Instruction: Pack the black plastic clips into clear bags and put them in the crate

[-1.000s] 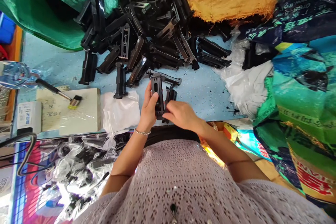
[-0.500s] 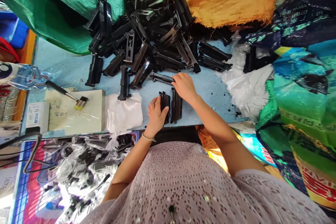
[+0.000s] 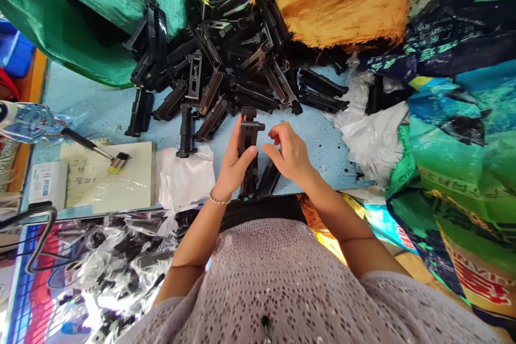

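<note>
In the head view, the left hand (image 3: 230, 174) grips a black slotted bracket (image 3: 249, 137) upright above the near edge of the blue tabletop (image 3: 322, 148), thumb over its face and fingers along its side. The right hand (image 3: 291, 155) is half open just beside it, thumb and fingers parted, with nothing visible between them. Another black bracket (image 3: 269, 178) lies just beside the held one; a pile of similar brackets (image 3: 252, 94) spreads beyond. The held piece looks stiff and fairly light, perhaps slick on its smooth faces, and hard to break; its long side edges seem the surest hold, clear of the protruding crosspiece
</note>
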`<state>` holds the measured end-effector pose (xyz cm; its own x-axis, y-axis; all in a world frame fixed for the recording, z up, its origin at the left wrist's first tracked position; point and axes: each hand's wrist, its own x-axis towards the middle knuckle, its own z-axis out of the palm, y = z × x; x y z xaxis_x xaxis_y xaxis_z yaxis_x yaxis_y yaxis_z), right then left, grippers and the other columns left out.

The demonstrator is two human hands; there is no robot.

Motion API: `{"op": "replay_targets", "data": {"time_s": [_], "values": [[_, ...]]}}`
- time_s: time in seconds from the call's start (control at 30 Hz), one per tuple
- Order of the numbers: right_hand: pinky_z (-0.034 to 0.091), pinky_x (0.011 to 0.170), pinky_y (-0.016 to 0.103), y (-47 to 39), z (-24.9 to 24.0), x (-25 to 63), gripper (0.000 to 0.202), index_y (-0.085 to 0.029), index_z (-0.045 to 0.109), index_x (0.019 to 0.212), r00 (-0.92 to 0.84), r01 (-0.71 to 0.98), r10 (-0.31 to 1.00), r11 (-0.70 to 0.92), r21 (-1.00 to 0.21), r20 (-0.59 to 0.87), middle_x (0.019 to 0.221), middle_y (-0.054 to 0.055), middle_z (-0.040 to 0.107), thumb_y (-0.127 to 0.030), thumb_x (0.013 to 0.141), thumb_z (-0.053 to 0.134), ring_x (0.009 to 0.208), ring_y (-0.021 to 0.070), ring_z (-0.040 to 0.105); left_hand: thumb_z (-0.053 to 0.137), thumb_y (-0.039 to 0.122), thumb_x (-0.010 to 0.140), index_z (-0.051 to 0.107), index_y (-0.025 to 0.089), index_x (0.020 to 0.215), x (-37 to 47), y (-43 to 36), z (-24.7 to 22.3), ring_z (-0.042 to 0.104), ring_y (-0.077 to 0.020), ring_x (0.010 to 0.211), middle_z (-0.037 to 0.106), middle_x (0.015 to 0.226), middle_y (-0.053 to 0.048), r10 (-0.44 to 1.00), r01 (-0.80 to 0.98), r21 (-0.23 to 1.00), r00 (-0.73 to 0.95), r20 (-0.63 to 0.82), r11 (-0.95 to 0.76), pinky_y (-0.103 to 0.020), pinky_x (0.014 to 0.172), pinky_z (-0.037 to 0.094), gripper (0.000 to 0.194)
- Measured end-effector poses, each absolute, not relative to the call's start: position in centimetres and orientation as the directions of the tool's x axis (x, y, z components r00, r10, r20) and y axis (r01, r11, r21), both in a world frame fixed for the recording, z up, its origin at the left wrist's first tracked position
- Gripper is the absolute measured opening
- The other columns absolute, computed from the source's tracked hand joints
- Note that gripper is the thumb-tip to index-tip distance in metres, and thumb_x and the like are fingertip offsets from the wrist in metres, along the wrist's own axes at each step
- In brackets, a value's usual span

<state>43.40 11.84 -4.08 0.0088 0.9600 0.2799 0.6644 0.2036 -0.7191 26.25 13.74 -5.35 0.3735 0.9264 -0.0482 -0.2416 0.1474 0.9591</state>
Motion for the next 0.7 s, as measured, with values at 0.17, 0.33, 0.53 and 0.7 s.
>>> {"op": "replay_targets", "data": {"time_s": [0.17, 0.33, 0.53, 0.7], "values": [[0.039, 0.066, 0.033, 13.1, -3.3, 42.9, 0.054, -0.022, 0.057, 0.084, -0.031, 0.719, 0.948, 0.241, -0.652, 0.316, 0.071, 0.003, 0.057, -0.058, 0.107, 0.024, 0.066, 0.0185, 0.053, 0.074, 0.051, 0.088, 0.055, 0.027, 0.138, 25.4, 12.1, -5.0, 0.067, -0.0174, 0.071, 0.065, 0.084, -0.002, 0.887, -0.258, 0.904, 0.407, -0.217, 0.34, -0.027, 0.062, 0.055, 0.059], [0.04, 0.07, 0.032, 9.7, -4.3, 40.9, 0.049, -0.021, 0.06, 0.083, -0.375, 0.652, 0.896, 0.438, -0.619, 0.239, 0.081, 0.005, 0.064, -0.054, 0.107, 0.034, 0.074, 0.0181, 0.058, 0.074, 0.051, 0.086, 0.06, 0.025, 0.119, 25.5, 12.5, -5.2, 0.058, -0.0089, 0.059, 0.065, 0.085, 0.001, 0.913, -0.409, 0.818, 0.232, -0.335, 0.404, -0.021, 0.053, 0.049, 0.044], [0.043, 0.072, 0.033, 9.8, -6.7, 40.6, 0.045, -0.022, 0.064, 0.084, -0.489, 0.68, 0.862, 0.474, -0.559, 0.135, 0.078, 0.005, 0.064, -0.051, 0.107, 0.039, 0.075, 0.0194, 0.058, 0.057, 0.048, 0.096, 0.051, 0.029, 0.141, 23.1, 13.2, -7.0, 0.068, -0.0198, 0.108, 0.068, 0.122, -0.007, 0.925, -0.129, 0.926, 0.192, -0.328, 0.355, -0.032, 0.093, 0.058, 0.049], [0.043, 0.097, 0.049, 18.3, -7.7, 46.4, 0.04, -0.018, 0.062, 0.127, 0.171, 0.872, 0.95, -0.022, -0.488, 0.263, 0.115, 0.017, 0.063, -0.035, 0.109, 0.03, 0.115, 0.0311, 0.055, 0.064, 0.035, 0.09, 0.022, 0.027, 0.162, 21.3, 11.4, -10.7, 0.017, -0.0309, 0.159, 0.027, 0.168, -0.012, 0.959, 0.334, 0.929, 0.17, -0.227, 0.161, -0.054, 0.131, 0.011, 0.084]]}}
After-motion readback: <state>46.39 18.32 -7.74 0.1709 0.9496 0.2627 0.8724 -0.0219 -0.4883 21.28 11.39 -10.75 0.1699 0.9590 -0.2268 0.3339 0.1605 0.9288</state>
